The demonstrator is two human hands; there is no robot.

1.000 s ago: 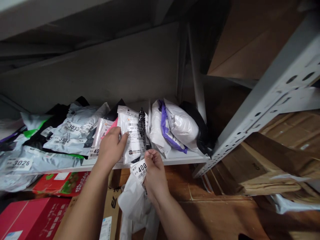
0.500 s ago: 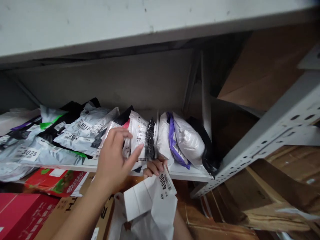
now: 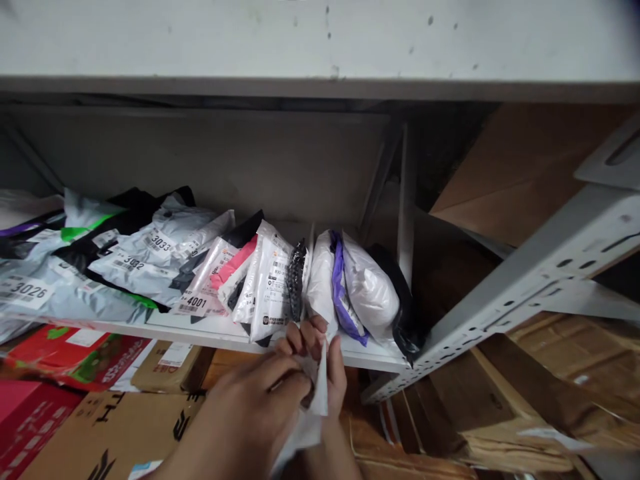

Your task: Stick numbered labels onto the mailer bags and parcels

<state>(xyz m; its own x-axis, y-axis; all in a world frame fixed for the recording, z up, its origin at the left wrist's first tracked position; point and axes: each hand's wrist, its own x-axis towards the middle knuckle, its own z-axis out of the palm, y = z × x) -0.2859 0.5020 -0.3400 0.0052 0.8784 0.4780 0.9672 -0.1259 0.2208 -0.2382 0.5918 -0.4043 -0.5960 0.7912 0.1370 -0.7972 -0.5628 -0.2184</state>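
A strip of white label paper (image 3: 306, 432) hangs folded in front of the shelf edge. My right hand (image 3: 337, 375) is closed on its upper end, thumb on one side and curled fingers on the other. My left hand (image 3: 245, 403), somewhat blurred, has its bent fingers against the same strip, close below the right fingers. Its fingertips are partly hidden. Just behind the hands, a white parcel bag (image 3: 273, 283) with a printed label stands beside a black bubble-wrap packet (image 3: 297, 277). Left of it leans a bag labelled 4001 (image 3: 194, 303).
Grey parcel bags (image 3: 125, 267) with number labels lie along the shelf (image 3: 210, 331) to the left. White, purple (image 3: 345, 300) and black bags stand at its right end. A perforated post (image 3: 500, 300), an upper shelf (image 3: 320, 47) and cardboard boxes (image 3: 135, 433) surround it.
My left hand has come down and right from the parcel bags to the label strip, its fingers now closed. The strip has turned and its printed 40006 label no longer shows.
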